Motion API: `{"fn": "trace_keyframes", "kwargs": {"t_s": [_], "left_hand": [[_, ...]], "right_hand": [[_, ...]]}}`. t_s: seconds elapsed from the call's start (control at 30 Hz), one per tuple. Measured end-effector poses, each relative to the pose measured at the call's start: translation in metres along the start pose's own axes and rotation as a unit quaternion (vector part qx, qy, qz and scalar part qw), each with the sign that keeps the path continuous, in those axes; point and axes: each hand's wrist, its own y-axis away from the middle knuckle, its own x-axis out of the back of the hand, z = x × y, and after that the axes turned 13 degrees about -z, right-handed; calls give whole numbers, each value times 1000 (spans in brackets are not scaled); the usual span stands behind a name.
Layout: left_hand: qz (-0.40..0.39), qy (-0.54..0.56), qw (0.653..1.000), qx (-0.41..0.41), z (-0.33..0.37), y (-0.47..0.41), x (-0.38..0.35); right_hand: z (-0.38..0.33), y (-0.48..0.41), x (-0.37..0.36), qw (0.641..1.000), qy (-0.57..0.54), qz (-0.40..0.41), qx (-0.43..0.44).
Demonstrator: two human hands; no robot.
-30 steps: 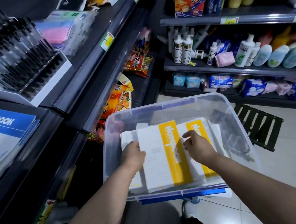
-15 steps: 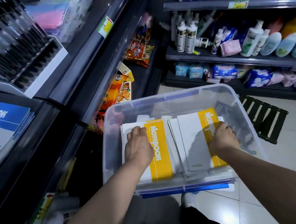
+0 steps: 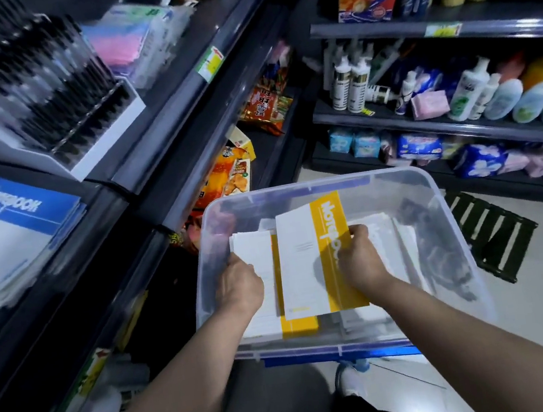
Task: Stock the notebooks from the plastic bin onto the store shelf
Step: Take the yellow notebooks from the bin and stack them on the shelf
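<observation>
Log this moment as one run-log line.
phase: pick | right hand: grips yellow notebook, tilted up inside plastic bin | left hand: on left stack, grip unclear | shelf: blue notebooks

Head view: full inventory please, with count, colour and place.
bin: one, clear with blue trim, bottom centre
top notebook: one, white with yellow band, lifted above the stack
notebooks: several, white and yellow, stacked in the bin
blue notebooks: a stack, blue and white, left shelf
pens: many, black, white rack, upper left shelf
snacks: several, orange and red, lower left shelves
bottles: many, white and pale blue, right shelves
stool: one, dark green, floor right of bin
left hand: at the stack's left edge, grip unclear
right hand: pinching the top notebook's yellow band
</observation>
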Motion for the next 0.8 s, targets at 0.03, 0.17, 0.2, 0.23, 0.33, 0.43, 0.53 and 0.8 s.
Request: {"fn": "trace_keyframes", "kwargs": {"t_s": [0.03, 0.17, 0.2, 0.23, 0.33, 0.43, 0.53, 0.8], "left_hand": [[-13, -1, 1000, 6, -4, 0, 1], [-73, -18, 997, 28, -21, 7, -3], [-83, -16, 996, 35, -24, 7, -6], [-88, -10, 995, 43, -27, 7, -7], [-93, 0, 994, 56, -27, 10, -8], [-78, -49, 994, 58, -21, 10, -13], [-61, -81, 994, 29, -6, 12, -16], [-53, 36, 995, 73, -1, 4, -16]], "right_hand": [[-1, -3, -9, 1000, 12, -24, -3], [4, -14, -42, 970, 219, -105, -7], [5, -14, -45, 958, 264, -115, -13], [5, -14, -48, 948, 291, -128, -17], [6, -16, -53, 931, 334, -144, -16], [5, -16, -57, 930, 340, -143, -4], [5, -14, -56, 938, 309, -159, -15], [11, -20, -44, 969, 151, -192, -38]]}}
